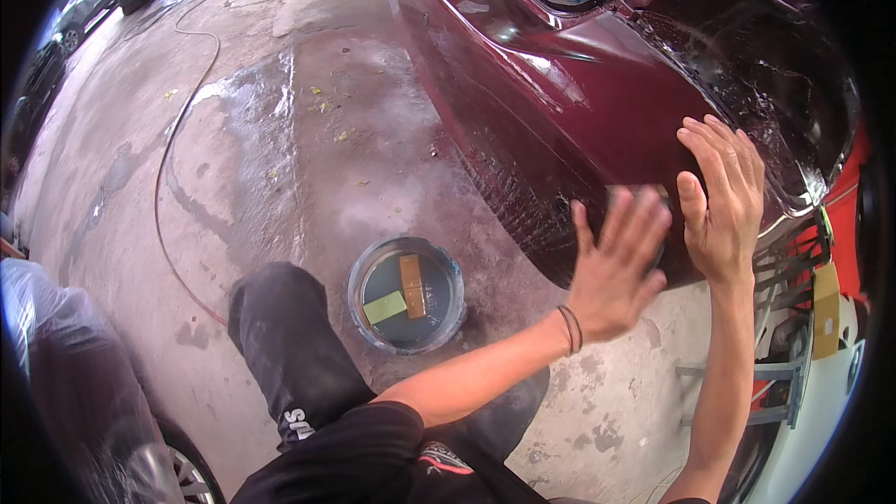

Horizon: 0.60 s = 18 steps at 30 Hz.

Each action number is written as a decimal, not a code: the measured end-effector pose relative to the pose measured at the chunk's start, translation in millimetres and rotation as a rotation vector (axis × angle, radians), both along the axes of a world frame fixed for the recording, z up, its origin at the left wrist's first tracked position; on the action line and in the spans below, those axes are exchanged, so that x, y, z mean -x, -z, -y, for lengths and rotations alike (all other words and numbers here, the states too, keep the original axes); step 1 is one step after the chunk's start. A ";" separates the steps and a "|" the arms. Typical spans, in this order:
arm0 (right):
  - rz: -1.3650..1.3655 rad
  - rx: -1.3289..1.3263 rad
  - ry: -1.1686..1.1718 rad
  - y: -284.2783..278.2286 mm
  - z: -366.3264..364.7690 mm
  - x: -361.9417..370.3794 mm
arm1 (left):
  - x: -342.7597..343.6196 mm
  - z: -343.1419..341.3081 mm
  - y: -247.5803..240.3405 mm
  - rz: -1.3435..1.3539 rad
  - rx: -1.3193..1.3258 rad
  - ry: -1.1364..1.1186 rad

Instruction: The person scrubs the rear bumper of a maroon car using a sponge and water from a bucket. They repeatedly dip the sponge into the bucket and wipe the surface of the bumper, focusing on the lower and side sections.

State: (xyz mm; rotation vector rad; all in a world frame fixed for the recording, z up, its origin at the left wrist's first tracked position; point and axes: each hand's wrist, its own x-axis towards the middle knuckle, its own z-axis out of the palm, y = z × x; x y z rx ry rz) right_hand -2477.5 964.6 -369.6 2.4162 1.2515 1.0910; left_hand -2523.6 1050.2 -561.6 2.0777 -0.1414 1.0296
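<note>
My left hand (616,266), with dark bands on the wrist, is over the lower end of a glossy dark red car body panel (597,112). Its fingers are spread and smeared by motion. A pale edge shows by the fingertips; whether a thin pad lies under them, I cannot make out. Beside it, my right hand (726,201) is raised at the panel's right part, fingers stretched, thumb apart, nothing visible in it. Whether its palm touches the panel is hidden. Wet streaks run across the panel's surface.
A round bucket (353,294) of grey water stands by my knee, holding a green block (385,307) and an orange-brown block (412,286). A hose (168,145) curves over the wet concrete floor. Plastic sheeting (70,355) covers a vehicle at left; a grey metal stand (779,371) is at right.
</note>
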 end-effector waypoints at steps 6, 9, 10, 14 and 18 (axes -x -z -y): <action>0.059 -0.013 -0.047 -6.4 0.8 8.1 | -77.6 -161.3 -26.0 0.109 0.111 -0.031; 0.070 -0.031 -0.030 -5.1 -5.1 9.7 | -114.0 -177.0 -17.7 -0.002 0.017 -0.299; 0.053 -0.019 0.000 -1.6 6.9 11.0 | -103.6 -126.0 -18.5 0.041 0.205 -0.216; 0.069 0.047 0.031 12.3 7.0 3.5 | -11.3 -19.2 12.2 0.045 0.468 -0.006; 0.097 0.094 0.084 9.0 8.1 4.3 | -78.4 -106.1 15.3 0.075 0.508 -0.065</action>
